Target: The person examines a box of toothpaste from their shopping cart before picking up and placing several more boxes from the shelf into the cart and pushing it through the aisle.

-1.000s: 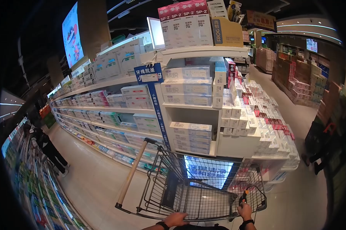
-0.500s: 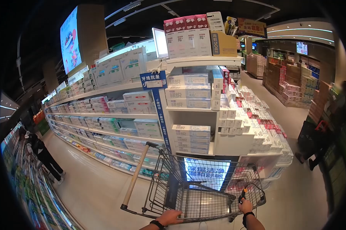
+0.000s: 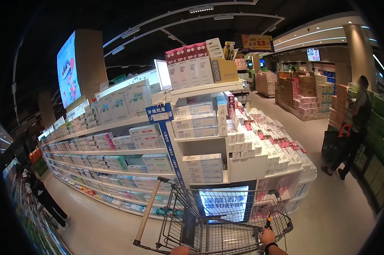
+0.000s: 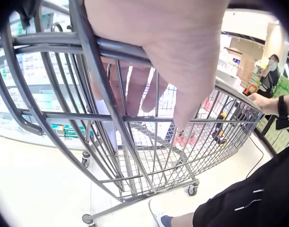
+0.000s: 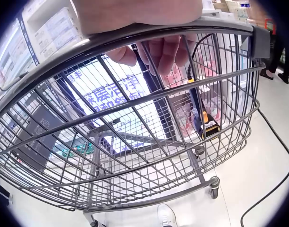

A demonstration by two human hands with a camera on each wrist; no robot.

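Note:
A grey wire shopping cart point(image 3: 147, 212) stands crosswise before me, its tan handle at the left. At the bottom edge of the head view my left hand point(image 3: 180, 250) is mostly cut off. The left wrist view shows this left hand point(image 4: 173, 47) gripping the cart's side rim, fingers inside and thumb outside. Farther right along the same rim, my right hand point(image 3: 266, 236) holds on with its fingers curled over, as the right wrist view confirms. Inside the basket near that hand hangs a black and yellow-orange device point(image 5: 203, 120) with a black cable.
Beyond the cart rises a shelf unit point(image 3: 200, 90) packed with boxes, a lit screen point(image 3: 224, 203) at its base. Stepped boxes point(image 3: 277, 144) slope to its right. One person point(image 3: 358, 119) stands at the right near a black basket point(image 3: 330, 144); another person point(image 3: 45, 197) is at the left.
The head view has tilted up and shifted, so my left hand has slid nearly out of its bottom edge. The person at the right shows more fully. Both hands stay at the cart rim.

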